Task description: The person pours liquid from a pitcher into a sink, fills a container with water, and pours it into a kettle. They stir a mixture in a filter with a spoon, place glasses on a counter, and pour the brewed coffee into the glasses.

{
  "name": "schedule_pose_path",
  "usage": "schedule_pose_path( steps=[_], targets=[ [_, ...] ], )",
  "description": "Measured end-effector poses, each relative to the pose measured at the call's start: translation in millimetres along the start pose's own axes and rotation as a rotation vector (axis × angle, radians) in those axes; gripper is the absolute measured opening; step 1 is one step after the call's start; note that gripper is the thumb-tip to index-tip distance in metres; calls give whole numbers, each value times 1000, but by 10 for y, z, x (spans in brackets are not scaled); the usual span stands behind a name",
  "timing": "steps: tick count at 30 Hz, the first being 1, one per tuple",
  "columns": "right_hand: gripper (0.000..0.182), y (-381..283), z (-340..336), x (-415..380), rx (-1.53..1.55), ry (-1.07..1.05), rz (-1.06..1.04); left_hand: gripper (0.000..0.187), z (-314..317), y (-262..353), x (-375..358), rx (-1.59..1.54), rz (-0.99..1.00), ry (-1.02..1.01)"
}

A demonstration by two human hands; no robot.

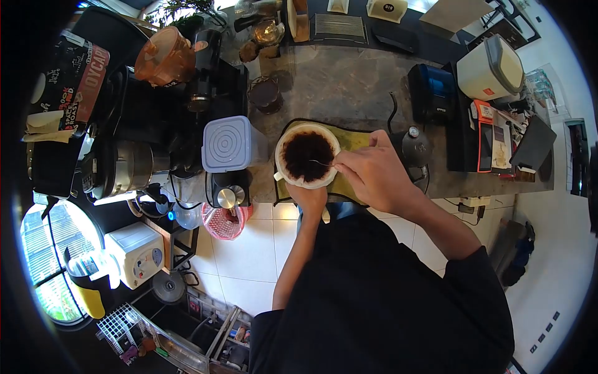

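Note:
A white coffee dripper (278,163) lined with filter paper holds dark wet coffee grounds (305,151). Its near side is cupped by my left hand (307,194), whose fingertips are hidden beneath the rim. Between thumb and fingers, my right hand (372,169) pinches the thin metal handle of a spoon (321,163); the spoon's tip is in the grounds. An olive-green cloth (349,138) with a dark border lies under the dripper. Whatever supports the dripper from below cannot be seen.
A black gooseneck kettle (416,148) stands right of the cloth. To the left are a lidded plastic container (227,144) and a glass of dark liquid (266,95). A digital device (432,93) sits farther right. Below the counter edge is a pink basket (224,223).

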State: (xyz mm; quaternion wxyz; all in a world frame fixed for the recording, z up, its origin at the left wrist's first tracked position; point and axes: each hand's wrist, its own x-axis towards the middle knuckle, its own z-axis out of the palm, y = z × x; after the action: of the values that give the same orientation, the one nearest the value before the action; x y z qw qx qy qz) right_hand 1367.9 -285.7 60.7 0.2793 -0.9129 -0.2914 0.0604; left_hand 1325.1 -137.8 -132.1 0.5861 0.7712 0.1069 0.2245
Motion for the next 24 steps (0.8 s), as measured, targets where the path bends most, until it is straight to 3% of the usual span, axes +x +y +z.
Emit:
schedule_pose_path(
  steps=[11, 13, 17, 19, 24],
  targets=[
    [8, 110, -111, -15, 124, 57, 61, 44, 8, -87, -48, 53, 38, 45],
    [11, 211, -72, 28, 424, 22, 263, 47, 11, -44, -55, 45, 3, 61],
    [14, 514, 95, 1, 734, 11, 389, 47, -7, 16, -19, -21, -19, 18],
    [15, 518, -2, 17, 1039, -44, 582, 47, -9, 59, -8, -27, -67, 9],
    [15, 620, -78, 228, 1160, 64, 508, 48, -2, -34, -26, 68, 13, 26]
  ],
)
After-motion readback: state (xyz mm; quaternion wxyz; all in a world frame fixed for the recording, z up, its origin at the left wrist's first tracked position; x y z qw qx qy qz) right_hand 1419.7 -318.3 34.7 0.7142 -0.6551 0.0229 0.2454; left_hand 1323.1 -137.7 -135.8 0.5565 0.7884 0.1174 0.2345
